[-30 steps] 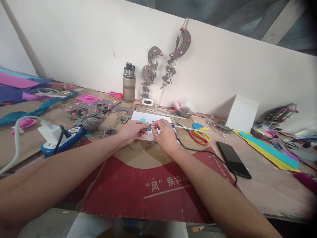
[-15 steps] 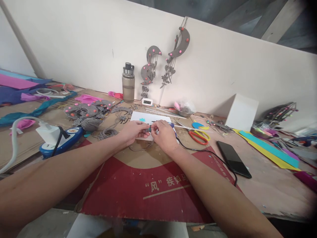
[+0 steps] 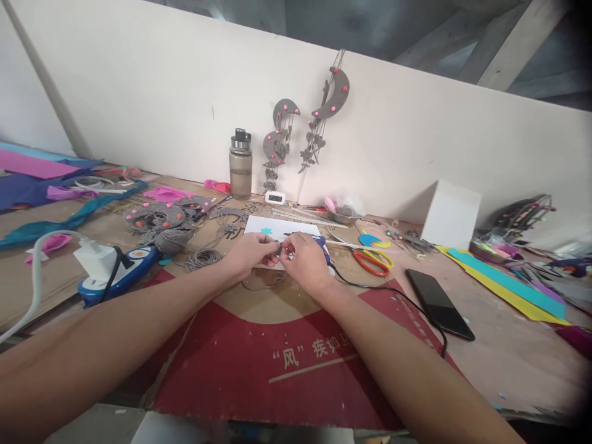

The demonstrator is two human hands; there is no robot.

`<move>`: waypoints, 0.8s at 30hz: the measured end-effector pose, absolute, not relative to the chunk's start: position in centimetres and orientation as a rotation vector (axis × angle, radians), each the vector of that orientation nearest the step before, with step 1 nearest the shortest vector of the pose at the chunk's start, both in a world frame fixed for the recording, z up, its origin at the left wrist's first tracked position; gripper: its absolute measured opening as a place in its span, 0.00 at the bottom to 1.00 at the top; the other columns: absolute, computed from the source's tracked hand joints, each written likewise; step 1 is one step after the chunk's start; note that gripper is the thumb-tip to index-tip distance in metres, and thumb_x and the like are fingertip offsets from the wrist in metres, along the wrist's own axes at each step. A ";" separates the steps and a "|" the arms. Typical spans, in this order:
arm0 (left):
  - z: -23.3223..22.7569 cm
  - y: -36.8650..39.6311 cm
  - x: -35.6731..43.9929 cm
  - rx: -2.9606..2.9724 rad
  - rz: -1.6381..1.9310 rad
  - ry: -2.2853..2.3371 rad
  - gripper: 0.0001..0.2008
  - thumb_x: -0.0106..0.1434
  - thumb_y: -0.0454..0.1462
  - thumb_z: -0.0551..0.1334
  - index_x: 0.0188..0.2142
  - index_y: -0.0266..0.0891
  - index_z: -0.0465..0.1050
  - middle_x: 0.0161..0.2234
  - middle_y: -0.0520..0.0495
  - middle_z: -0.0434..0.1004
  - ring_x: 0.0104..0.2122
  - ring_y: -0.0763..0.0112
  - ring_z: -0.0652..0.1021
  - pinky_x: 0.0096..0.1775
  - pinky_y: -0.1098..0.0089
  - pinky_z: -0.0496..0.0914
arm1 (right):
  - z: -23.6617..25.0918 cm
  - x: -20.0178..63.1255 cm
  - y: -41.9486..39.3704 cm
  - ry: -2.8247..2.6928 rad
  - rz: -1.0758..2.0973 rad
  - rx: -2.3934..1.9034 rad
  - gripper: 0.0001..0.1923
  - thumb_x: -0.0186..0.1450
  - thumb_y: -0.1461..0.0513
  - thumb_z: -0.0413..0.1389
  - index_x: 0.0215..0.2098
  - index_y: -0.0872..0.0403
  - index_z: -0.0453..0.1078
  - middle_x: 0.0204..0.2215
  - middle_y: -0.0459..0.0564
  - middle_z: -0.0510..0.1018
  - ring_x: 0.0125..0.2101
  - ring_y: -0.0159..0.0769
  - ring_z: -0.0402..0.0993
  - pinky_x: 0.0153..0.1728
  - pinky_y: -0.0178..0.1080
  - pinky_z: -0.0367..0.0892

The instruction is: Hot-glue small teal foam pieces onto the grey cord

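In the middle of the frame, the left hand (image 3: 250, 254) and right hand (image 3: 303, 262) both pinch one tiny teal piece (image 3: 279, 246), fingers closed tight. It looks light, soft and bendy, so holding its edges with fingertips seems best.

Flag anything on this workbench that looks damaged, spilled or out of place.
Nothing looks broken or spilled. The bench is cluttered: small scraps litter the red cardboard sheet, and open scissors lie loose beside the right hand.

Both arms outstretched, left hand (image 3: 252, 254) & right hand (image 3: 303, 262) fingertips pinched together.
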State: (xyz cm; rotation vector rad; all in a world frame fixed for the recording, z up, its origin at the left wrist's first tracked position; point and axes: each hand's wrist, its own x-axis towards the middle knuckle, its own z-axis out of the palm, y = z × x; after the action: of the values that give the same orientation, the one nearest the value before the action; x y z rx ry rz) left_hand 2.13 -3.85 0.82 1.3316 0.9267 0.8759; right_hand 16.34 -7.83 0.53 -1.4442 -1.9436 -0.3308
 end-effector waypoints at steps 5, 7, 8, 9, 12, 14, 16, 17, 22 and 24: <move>0.4 -3.6 2.2 1.366 0.912 0.975 0.05 0.51 0.32 0.62 0.22 0.37 0.66 0.16 0.53 0.70 0.17 0.78 0.71 0.22 0.77 0.65 | 0.3 16.1 -7.6 -1.838 -0.106 -1.397 0.03 0.55 0.67 0.52 0.27 0.53 0.65 0.26 0.46 0.72 0.30 0.34 0.67 0.33 0.36 0.62; 0.5 -3.5 2.2 1.350 0.921 0.990 0.05 0.52 0.32 0.62 0.22 0.37 0.65 0.16 0.53 0.70 0.16 0.79 0.70 0.22 0.77 0.64 | 0.3 16.2 -7.6 -1.789 0.000 -1.387 0.03 0.54 0.67 0.52 0.25 0.52 0.65 0.25 0.44 0.72 0.28 0.32 0.67 0.31 0.35 0.62; 0.5 -3.5 2.2 1.337 0.921 0.992 0.06 0.52 0.32 0.61 0.22 0.37 0.65 0.16 0.53 0.70 0.16 0.79 0.69 0.22 0.77 0.64 | 0.3 16.2 -7.6 -1.768 0.043 -1.386 0.03 0.54 0.67 0.52 0.25 0.52 0.64 0.24 0.44 0.72 0.27 0.31 0.66 0.30 0.34 0.62; 0.6 -3.5 2.2 1.323 0.919 0.988 0.06 0.53 0.32 0.61 0.23 0.37 0.65 0.16 0.53 0.70 0.15 0.79 0.68 0.22 0.77 0.64 | 0.3 16.2 -7.6 -1.749 0.076 -1.388 0.03 0.54 0.66 0.52 0.25 0.53 0.64 0.24 0.43 0.71 0.26 0.30 0.66 0.30 0.34 0.61; 0.6 -3.5 2.2 1.290 0.916 0.956 0.06 0.55 0.33 0.60 0.24 0.37 0.65 0.16 0.52 0.71 0.15 0.79 0.68 0.21 0.77 0.64 | 0.4 16.2 -7.6 -1.718 0.092 -1.386 0.03 0.54 0.66 0.51 0.25 0.53 0.65 0.23 0.43 0.71 0.25 0.30 0.65 0.29 0.33 0.61; 0.6 -3.4 2.1 1.279 0.916 0.950 0.05 0.55 0.34 0.61 0.25 0.36 0.66 0.16 0.52 0.71 0.15 0.78 0.69 0.21 0.76 0.64 | 0.4 16.3 -7.7 -1.735 0.059 -1.364 0.03 0.55 0.66 0.51 0.25 0.53 0.65 0.24 0.43 0.71 0.25 0.30 0.65 0.30 0.34 0.61; 0.7 -3.4 2.1 1.277 0.909 0.970 0.05 0.55 0.35 0.61 0.25 0.36 0.67 0.16 0.52 0.70 0.16 0.78 0.69 0.21 0.76 0.64 | 0.4 16.3 -7.8 -1.769 0.010 -1.336 0.03 0.56 0.66 0.51 0.27 0.53 0.66 0.25 0.44 0.71 0.27 0.30 0.66 0.31 0.34 0.62; 0.7 -3.5 2.1 1.283 0.905 0.984 0.05 0.55 0.35 0.61 0.26 0.36 0.67 0.16 0.52 0.70 0.16 0.78 0.69 0.21 0.76 0.64 | 0.4 16.3 -7.8 -1.788 -0.018 -1.323 0.03 0.57 0.66 0.51 0.27 0.53 0.66 0.25 0.45 0.72 0.28 0.31 0.66 0.32 0.34 0.62; 0.9 -3.7 2.1 1.351 0.898 1.023 0.04 0.53 0.35 0.61 0.24 0.36 0.68 0.17 0.53 0.70 0.15 0.79 0.68 0.21 0.77 0.64 | 0.3 16.3 -7.8 -1.836 -0.115 -1.311 0.03 0.58 0.67 0.52 0.29 0.53 0.66 0.27 0.46 0.72 0.31 0.33 0.67 0.34 0.35 0.63; 0.8 -3.8 2.1 1.399 0.916 1.025 0.04 0.52 0.35 0.61 0.24 0.36 0.68 0.17 0.53 0.71 0.16 0.79 0.69 0.21 0.77 0.64 | 0.2 16.2 -7.8 -1.835 -0.120 -1.340 0.03 0.58 0.67 0.52 0.29 0.53 0.66 0.27 0.46 0.72 0.31 0.33 0.68 0.34 0.35 0.63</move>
State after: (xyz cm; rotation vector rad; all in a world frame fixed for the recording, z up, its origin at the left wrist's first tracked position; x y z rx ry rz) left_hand 2.10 -3.77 0.84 1.3985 1.0248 0.9161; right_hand 16.24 -7.78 0.22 -1.3399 -1.8348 -0.1196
